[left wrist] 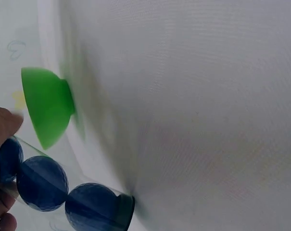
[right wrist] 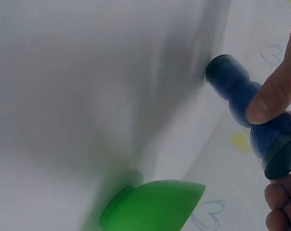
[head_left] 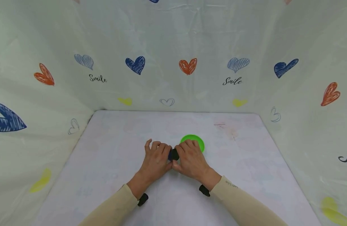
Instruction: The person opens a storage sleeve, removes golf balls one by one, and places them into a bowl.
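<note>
In the head view, my left hand (head_left: 156, 160) and right hand (head_left: 193, 160) meet around a clear tube of blue balls (head_left: 170, 155). Its dark cap (head_left: 176, 154) shows between them and faces up toward me. My left hand grips the tube's body, while the right holds it at the cap end, fingers curled. Several balls (left wrist: 42, 183) sit in a row inside the tube in the left wrist view. The tube stands tilted, its dark lower end (right wrist: 224, 65) close over the table. Right behind my right hand is a green bowl (head_left: 202, 145), partly hidden by its fingers.
The white table (head_left: 119, 131) carries faint reddish marks (head_left: 219, 125) toward the back right. A pale curtain (head_left: 162, 37) printed with hearts and "Smile" hangs behind it and along both sides. Each wrist wears a small black device (head_left: 143, 199).
</note>
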Demonstrator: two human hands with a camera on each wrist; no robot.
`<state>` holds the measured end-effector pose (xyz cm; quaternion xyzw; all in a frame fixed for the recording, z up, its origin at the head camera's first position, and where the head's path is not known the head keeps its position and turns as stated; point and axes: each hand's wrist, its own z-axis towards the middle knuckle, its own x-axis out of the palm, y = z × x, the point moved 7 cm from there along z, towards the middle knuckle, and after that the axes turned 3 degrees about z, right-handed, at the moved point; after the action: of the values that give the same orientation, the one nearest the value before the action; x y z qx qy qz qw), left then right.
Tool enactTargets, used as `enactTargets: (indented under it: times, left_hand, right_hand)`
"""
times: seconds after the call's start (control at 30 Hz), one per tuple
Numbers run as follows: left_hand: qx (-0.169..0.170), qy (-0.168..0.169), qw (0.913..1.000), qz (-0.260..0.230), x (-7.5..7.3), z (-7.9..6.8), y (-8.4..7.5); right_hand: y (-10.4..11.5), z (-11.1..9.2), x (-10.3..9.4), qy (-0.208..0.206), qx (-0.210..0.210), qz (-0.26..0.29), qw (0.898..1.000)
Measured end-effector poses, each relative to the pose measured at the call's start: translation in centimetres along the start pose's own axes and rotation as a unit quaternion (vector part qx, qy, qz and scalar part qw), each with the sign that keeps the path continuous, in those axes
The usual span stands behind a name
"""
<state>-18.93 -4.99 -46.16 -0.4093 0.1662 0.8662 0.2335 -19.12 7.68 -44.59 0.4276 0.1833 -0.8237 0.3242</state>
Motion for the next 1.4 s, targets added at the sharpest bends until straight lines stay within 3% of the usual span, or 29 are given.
enactTargets:
  times: [0.3, 0.57, 1.07, 1.4]
  left_hand:
    - [0.01, -0.013, 0.9998, 0.008, -0.4, 0.3, -0.2]
    - [0.006, 0.025, 0.9996, -0.014, -0.1, 0.5, -0.5]
    - [-0.034, 0.086, 0.9956, -0.016, 0.3, 0.9, -0.2]
    - [-0.037, 0.055, 0.9978, -0.002, 0.1, 1.1, 0.0]
  right_hand:
    - [0.1, -0.2, 0.1, 0.003, -0.005, -0.016, 1.0]
    - [0.2, -0.3, 0.2, -0.026, -0.027, -0.051, 0.998]
    - [0.1, -0.7, 0.6, -0.032, -0.021, -0.059, 0.998]
    - [0.7, -0.5, 0.6, -0.047, -0.031, -0.094, 0.994]
